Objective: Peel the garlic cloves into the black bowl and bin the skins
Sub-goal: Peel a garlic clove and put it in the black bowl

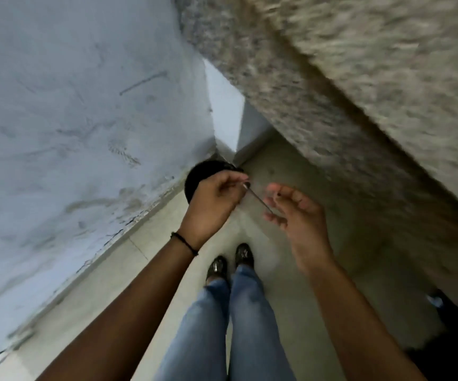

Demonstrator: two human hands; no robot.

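Note:
My left hand (pixel 214 199) is pinched shut on a thin, flat thing seen edge-on (pixel 259 199), which slants down to the right; blur hides what it is. My right hand (pixel 296 215) hovers just right of its lower end with the fingers spread and the palm empty. I cannot tell whether the fingertips touch it. Behind my left hand a black round container (pixel 199 174), which looks like the bin, stands on the floor in the corner, mostly hidden by the hand. No garlic, skins or black bowl can be made out.
A scuffed pale blue wall (pixel 85 119) runs along the left. A speckled stone counter edge (pixel 346 92) overhangs at the upper right. My legs and shoes (pixel 230 262) stand on the beige tiled floor (pixel 153 270). A dark object (pixel 448 325) sits low on the right.

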